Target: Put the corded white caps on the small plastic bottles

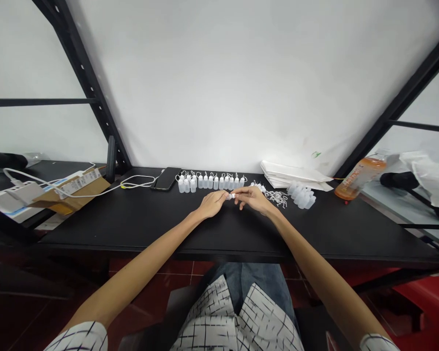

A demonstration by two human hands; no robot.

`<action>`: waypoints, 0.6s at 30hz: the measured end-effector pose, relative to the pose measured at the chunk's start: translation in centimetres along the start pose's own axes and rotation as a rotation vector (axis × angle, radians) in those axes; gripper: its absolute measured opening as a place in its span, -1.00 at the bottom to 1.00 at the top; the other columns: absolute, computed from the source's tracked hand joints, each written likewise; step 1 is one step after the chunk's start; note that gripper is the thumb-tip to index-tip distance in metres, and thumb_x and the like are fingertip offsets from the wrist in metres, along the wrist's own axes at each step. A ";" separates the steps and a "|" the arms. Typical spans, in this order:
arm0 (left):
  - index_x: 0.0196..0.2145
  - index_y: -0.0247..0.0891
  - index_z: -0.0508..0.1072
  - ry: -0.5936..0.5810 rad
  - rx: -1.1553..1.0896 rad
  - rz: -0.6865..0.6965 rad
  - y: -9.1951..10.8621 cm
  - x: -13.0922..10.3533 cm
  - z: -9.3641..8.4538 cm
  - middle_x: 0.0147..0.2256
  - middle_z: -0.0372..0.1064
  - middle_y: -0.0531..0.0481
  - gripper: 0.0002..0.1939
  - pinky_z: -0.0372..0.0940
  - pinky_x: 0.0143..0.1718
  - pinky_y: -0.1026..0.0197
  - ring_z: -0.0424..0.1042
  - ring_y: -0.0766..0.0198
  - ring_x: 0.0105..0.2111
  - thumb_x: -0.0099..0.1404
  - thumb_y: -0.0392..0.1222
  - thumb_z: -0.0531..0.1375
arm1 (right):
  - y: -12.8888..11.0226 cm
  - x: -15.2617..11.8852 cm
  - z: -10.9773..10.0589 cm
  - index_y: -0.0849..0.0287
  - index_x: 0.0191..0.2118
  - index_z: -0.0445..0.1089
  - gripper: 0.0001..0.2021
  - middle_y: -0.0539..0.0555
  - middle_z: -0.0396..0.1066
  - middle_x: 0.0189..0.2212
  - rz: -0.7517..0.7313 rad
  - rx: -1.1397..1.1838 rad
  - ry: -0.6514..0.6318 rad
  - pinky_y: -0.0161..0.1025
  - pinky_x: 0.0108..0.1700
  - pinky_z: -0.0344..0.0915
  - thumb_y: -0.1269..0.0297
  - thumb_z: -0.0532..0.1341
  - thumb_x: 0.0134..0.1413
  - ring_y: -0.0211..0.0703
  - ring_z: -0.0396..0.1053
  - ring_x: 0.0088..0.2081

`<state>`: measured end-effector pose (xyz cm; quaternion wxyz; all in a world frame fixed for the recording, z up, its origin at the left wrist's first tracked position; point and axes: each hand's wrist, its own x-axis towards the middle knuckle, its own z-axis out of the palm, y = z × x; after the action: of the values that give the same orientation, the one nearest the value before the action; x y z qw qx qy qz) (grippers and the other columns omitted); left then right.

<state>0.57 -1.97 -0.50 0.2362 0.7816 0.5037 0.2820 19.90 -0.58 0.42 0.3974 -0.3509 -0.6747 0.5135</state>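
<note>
Centrally, we list one small bottle, low over the desk, pinched in our left hand; our right hand, fingertips together on its white tip. Behind, we count capped bottles in a row; rightward, white straps, clustered bottles, paper; leftward, a phone.

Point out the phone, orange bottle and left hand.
Phone (167, 179), head view: middle of its dark screen.
Orange bottle (361, 178), head view: middle of its side.
Left hand (211, 204), head view: back of the hand.
</note>
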 end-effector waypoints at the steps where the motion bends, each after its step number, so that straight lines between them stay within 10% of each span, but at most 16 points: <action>1: -0.24 -0.23 0.47 0.007 -0.028 0.002 -0.2 0.1 0.1 -0.27 0.45 -0.02 -0.56 0.20 -0.17 0.20 0.39 0.15 -0.22 0.43 -0.01 -0.14 | -0.1 0.1 0.0 0.31 -0.30 0.52 -0.64 0.07 0.41 -0.51 0.004 0.007 -0.009 -0.26 -0.52 0.40 0.10 0.39 -0.18 -0.21 0.38 -0.48; 18: -0.42 -0.25 0.37 -0.048 -0.101 0.054 -0.8 1.8 0.1 -0.43 0.38 0.02 -0.54 0.13 -0.32 0.25 0.33 0.24 -0.38 0.43 0.00 -0.17 | 1.4 1.9 -0.1 0.19 -0.63 0.22 -0.43 -0.08 0.09 -0.79 0.108 -0.237 0.000 -0.39 -0.68 0.04 -0.20 0.03 0.16 -0.38 0.10 -0.75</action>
<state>0.69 0.01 -0.70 0.2797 0.7884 0.4619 0.2947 19.25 1.45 -0.55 0.3251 -0.4312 -0.7108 0.4508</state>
